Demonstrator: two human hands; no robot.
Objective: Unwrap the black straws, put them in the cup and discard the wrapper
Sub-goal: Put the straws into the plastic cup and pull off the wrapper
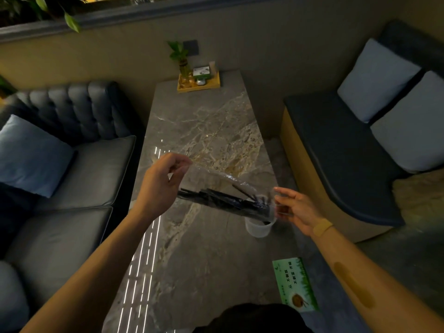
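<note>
A green card (296, 284) is seen at the near right of the marble table (204, 140). Above a white cup (258, 228), a clear wrapper (216, 179) of black straws (223, 200) is pinched by the left hand (163, 179) and right hand (295, 210).

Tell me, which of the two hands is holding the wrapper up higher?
The left hand: it pinches the top end of the clear wrapper raised above the table, while the right hand holds the lower end beside the white cup, where the black straws point.

Marble table (204, 131) between dark sofas (79, 164)
</note>
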